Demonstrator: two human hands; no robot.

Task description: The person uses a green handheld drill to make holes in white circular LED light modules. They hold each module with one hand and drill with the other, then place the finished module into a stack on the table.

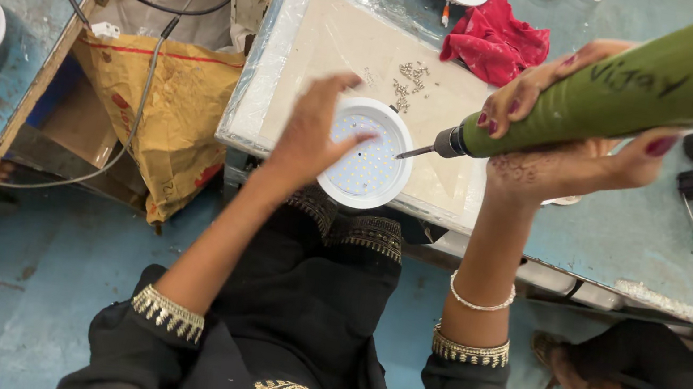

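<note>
My left hand [312,131] rests fingers spread on the round white lamp [367,154] at the desk [627,252] edge; my right hand [554,129] fingers clamp the green screwdriver [614,88], tip beside it.

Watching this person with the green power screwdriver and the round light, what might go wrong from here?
1. The left hand rests on the round LED light close to the screwdriver bit; a slip might jab the fingers.
2. The light overhangs the board's front edge, so pressure might tip it off.
3. The loose screws lie unboxed and might scatter if bumped.
</note>
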